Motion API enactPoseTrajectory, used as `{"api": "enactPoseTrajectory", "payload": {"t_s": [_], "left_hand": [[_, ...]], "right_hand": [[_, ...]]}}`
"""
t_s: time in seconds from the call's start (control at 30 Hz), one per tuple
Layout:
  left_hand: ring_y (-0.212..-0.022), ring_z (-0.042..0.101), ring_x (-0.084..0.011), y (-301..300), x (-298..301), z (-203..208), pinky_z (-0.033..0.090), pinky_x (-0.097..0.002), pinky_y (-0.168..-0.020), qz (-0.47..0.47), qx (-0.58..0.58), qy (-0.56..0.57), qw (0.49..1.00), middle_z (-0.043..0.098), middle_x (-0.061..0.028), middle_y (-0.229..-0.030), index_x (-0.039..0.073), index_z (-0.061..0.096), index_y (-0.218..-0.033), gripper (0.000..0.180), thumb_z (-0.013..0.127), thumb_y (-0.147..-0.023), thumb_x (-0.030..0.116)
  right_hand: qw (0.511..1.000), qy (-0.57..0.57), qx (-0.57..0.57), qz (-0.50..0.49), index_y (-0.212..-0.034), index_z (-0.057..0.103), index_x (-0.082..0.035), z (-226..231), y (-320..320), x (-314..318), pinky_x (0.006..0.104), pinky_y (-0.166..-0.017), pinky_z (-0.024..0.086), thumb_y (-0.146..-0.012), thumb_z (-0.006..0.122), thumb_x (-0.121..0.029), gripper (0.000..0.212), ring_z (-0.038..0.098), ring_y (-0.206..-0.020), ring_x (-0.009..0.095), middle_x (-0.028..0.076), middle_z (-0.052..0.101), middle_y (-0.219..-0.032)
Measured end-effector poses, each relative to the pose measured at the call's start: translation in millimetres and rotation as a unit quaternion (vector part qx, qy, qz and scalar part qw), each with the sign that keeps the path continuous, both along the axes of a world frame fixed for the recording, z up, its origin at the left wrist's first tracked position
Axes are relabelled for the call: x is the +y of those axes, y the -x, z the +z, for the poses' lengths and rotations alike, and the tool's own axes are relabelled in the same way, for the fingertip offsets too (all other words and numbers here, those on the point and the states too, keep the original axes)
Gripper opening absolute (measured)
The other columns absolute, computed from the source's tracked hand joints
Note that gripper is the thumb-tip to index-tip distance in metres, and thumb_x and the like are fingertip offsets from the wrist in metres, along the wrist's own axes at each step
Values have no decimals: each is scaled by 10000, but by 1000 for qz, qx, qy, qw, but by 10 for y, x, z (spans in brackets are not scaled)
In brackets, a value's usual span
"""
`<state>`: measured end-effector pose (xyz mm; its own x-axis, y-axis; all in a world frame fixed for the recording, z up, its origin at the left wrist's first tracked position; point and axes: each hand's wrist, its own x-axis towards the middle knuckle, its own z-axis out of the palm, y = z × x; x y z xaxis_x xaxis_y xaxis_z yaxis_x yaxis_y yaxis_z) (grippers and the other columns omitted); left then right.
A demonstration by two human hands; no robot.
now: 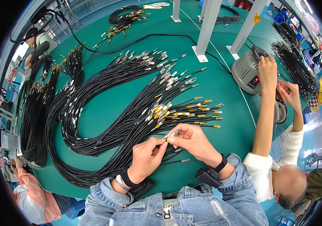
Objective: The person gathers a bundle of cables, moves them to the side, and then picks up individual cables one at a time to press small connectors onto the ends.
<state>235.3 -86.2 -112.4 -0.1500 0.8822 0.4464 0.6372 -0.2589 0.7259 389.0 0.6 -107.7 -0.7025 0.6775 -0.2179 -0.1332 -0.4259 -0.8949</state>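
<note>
My left hand (pixel 146 157) pinches a black cable close to its end, over the near side of the green table. Right beside it, my right hand (pixel 192 141) grips the silvery connector (pixel 174 133) at that cable's end between thumb and fingers. The fingertips of both hands almost meet, and they hide the joint between cable and connector. Just beyond my hands lies a thick bundle of black cables (pixel 131 130), curving in from the left. Many of its ends carry yellow-marked connectors (pixel 161 111); others have white or silvery tips. A loose connector end (pixel 185 160) pokes out below my right hand.
More black cable bundles (pixel 35 124) hang at the left edge. Grey posts (pixel 207 32) rise from the green table (pixel 191 41). On the right a co-worker's arms (pixel 265 116) reach to a grey machine (pixel 245 71), one hand holding orange-handled scissors (pixel 281 90). A power cord (pixel 146 36) crosses behind.
</note>
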Motion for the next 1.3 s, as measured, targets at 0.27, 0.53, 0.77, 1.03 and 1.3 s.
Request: {"api": "enactPoseTrajectory", "payload": {"t_s": [0.27, 0.53, 0.77, 1.03, 1.3], "left_hand": [[-438, 482, -72, 4, -18, -21, 361, -214, -414, -1, 2, -2, 1000, 583, -33, -579, 12, 616, -812, 122, 726, -762, -8], [-449, 514, -73, 2, -34, -31, 383, -206, -426, 0, -7, 9, 1000, 617, -44, -603, 10, 623, -809, 120, 730, -756, -5], [-458, 536, -73, 3, -40, -22, 396, -204, -429, 1, -5, 20, 1000, 629, -49, -613, 10, 628, -800, 117, 734, -752, 1], [-451, 539, -77, 12, -40, -17, 397, -205, -426, -1, 2, 26, 1000, 630, -48, -610, 11, 632, -786, 105, 733, -754, 6], [-453, 554, -79, 16, -54, -18, 399, -203, -425, -5, 7, 33, 999, 631, -42, -601, 14, 632, -777, 102, 732, -757, 13]], "right_hand": [[1000, -10, -24, -2, -884, 642, 18, 3, -9, 3, 198, -608, 469, -857, 660, -82, 105, 566, -667, 59, 22, 635, -790], [1000, 12, -1, -4, -891, 650, 20, -12, -24, -2, 204, -615, 468, -852, 665, -87, 115, 565, -666, 66, 28, 640, -794], [999, 40, 3, 2, -899, 655, 22, 2, -39, 13, 213, -632, 470, -847, 667, -86, 120, 566, -671, 76, 40, 646, -804], [999, 43, -3, 3, -906, 662, 28, 11, -50, 35, 227, -631, 480, -843, 668, -80, 125, 575, -673, 92, 60, 653, -811], [999, 41, -17, 6, -905, 664, 41, 6, -59, 43, 245, -624, 493, -838, 670, -76, 134, 589, -673, 114, 87, 654, -802]]}}
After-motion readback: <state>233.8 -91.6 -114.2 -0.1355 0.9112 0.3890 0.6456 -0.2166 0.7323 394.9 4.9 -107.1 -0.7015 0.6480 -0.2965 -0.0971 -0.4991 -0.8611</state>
